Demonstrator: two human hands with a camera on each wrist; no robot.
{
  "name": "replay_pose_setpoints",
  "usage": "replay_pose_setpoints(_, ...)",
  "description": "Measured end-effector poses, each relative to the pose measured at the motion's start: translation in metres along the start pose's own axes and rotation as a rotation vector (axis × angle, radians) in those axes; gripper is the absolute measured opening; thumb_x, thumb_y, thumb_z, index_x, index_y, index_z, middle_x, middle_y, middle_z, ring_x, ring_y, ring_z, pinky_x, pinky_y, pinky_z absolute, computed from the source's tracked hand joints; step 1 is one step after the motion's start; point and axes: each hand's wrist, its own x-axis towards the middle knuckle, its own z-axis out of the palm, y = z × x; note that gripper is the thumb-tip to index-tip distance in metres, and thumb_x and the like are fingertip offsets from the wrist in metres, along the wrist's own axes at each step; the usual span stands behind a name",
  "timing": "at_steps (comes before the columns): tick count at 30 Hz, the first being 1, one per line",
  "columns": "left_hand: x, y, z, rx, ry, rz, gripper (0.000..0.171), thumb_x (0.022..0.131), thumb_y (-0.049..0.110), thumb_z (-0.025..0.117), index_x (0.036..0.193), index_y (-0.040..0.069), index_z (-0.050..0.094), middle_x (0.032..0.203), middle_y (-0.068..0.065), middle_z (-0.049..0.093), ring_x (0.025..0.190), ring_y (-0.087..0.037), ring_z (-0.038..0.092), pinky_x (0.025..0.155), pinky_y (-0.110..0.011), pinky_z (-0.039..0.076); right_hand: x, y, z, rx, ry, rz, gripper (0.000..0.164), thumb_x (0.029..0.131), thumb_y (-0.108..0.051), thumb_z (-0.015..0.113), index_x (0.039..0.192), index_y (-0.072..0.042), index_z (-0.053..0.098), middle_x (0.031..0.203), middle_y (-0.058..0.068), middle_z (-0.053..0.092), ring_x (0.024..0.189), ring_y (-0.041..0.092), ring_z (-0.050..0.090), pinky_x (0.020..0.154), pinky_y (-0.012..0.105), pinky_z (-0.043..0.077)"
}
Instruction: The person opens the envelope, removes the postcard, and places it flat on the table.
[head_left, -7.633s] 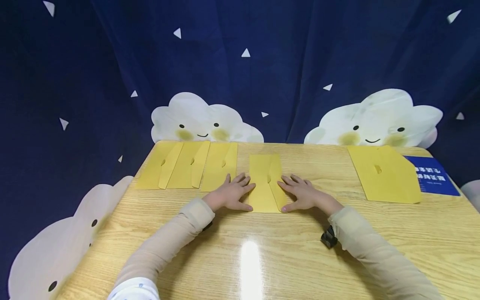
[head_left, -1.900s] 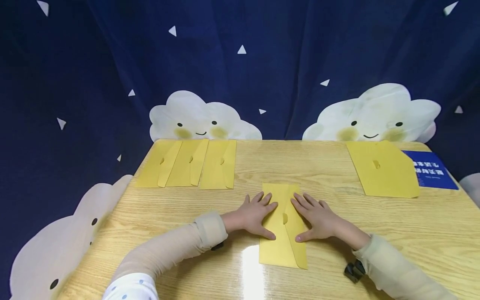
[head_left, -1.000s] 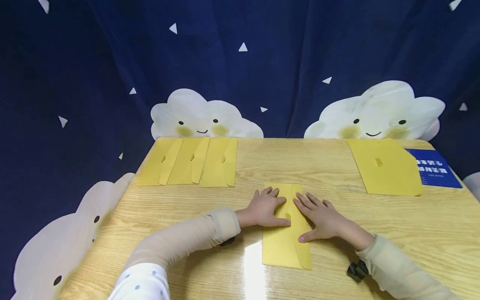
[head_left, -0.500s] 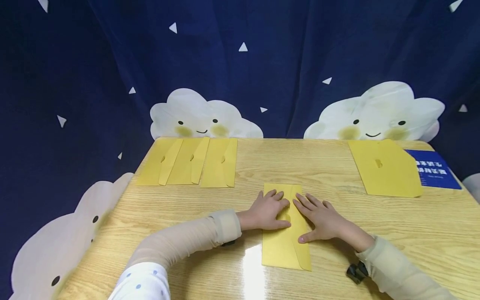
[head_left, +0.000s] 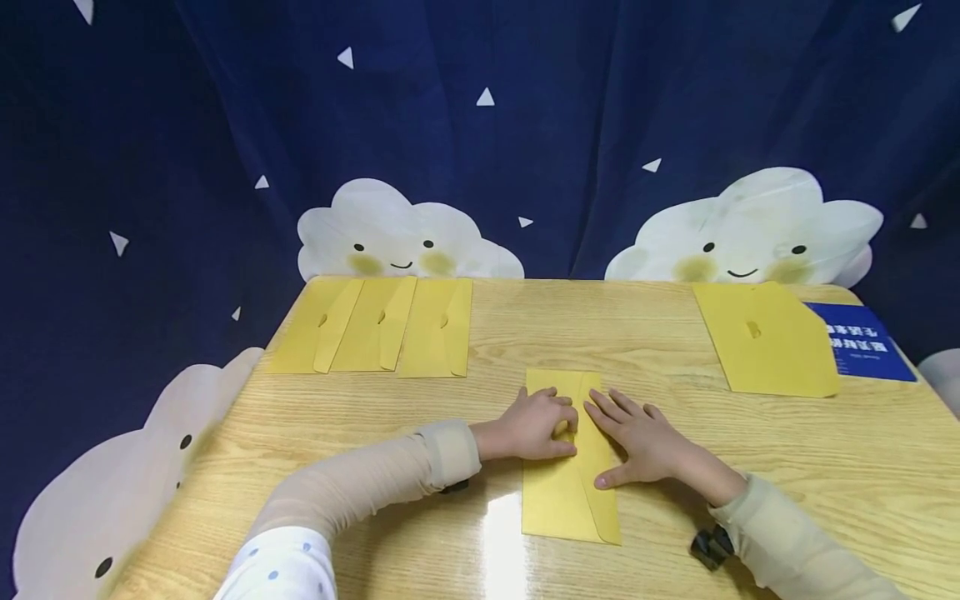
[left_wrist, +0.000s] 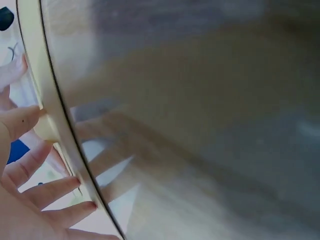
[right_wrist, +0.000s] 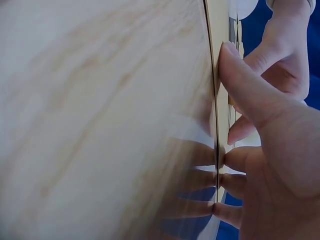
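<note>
A yellow envelope (head_left: 558,500) lies flat on the table in front of me, flap side up. My left hand (head_left: 534,425) is over its left half, with the index finger bent and the thumb at the small flap tab. The thumb and index fingertips sit at either side of that tab in the left wrist view; their exact contact is hard to make out. My right hand (head_left: 647,446) rests spread on the envelope's right side, fingers straight. In the right wrist view the right thumb (right_wrist: 245,80) touches the envelope's edge.
Three yellow envelopes (head_left: 435,342) lie side by side at the table's back left. At the back right a larger yellow envelope (head_left: 780,358) partly covers a blue printed card (head_left: 873,354). A dark blue curtain (head_left: 555,100) with cloud pictures hangs behind the wooden table (head_left: 420,550).
The envelope came nearer to me from its place beside the row of three. My left hand then moved right onto its middle, and its index finger bent at the tab. The right hand stays put lately.
</note>
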Motion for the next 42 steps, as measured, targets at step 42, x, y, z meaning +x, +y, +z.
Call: replay_pose_setpoints(42, 0.001, -0.013, -0.005, -0.157, -0.084, 0.039, 0.021, 0.082, 0.036, 0.066, 0.088, 0.019, 0.056, 0.14, -0.015, 0.036, 0.13, -0.04, 0.024, 0.091, -0.07, 0.02, 0.009, -0.008, 0.006, 0.057, 0.205, -0.012, 0.097, 0.07, -0.062, 0.065, 0.14, -0.002, 0.035, 0.145, 0.028, 0.017, 0.129, 0.048, 0.02, 0.091, 0.065, 0.028)
